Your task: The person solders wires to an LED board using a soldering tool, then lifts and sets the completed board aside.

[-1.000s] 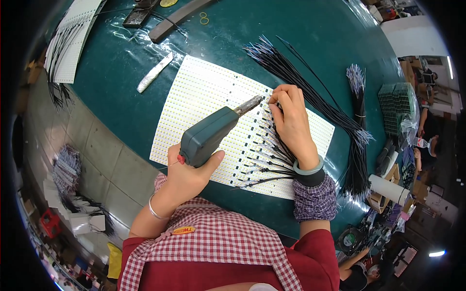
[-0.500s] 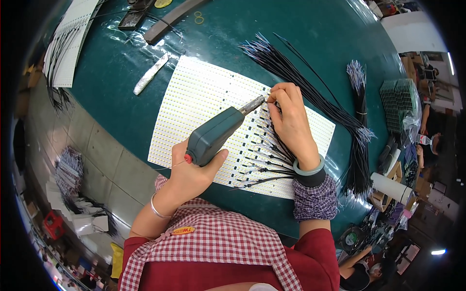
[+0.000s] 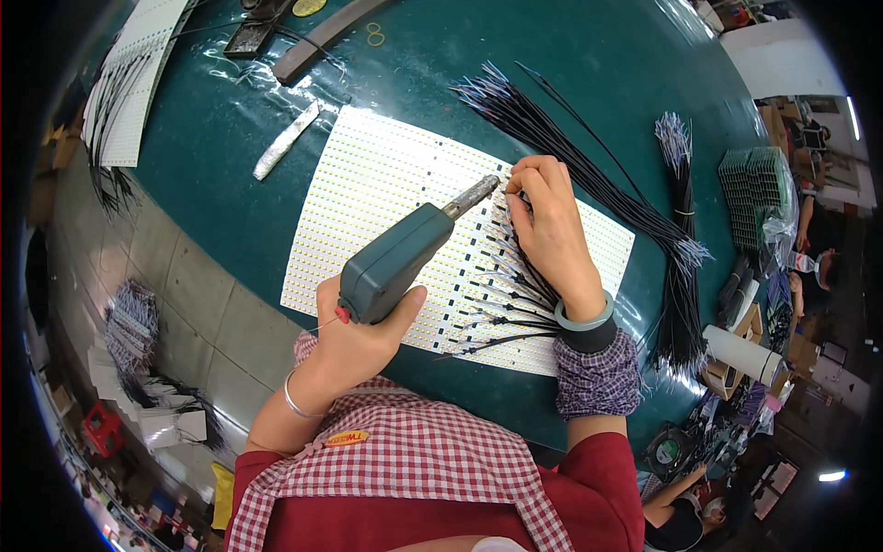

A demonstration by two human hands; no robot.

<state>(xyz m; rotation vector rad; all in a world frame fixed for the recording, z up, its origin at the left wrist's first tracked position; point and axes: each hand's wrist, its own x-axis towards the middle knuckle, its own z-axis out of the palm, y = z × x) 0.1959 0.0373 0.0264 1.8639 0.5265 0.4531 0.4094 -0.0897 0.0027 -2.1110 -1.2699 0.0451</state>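
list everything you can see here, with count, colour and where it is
soldering gun: one, grey-green, in the left hand, tip on the panel
LED panel: one, white with yellow dots, middle of the table
short wires: a row, black, attached along the panel's right part
wire bundles: two, black, right of the panel
second panel: one, white, far left edge
metal strip: one, silver, left of the panel
table: one, dark green
left hand: grips the gun
right hand: fingertips pinch a wire at the gun's tip
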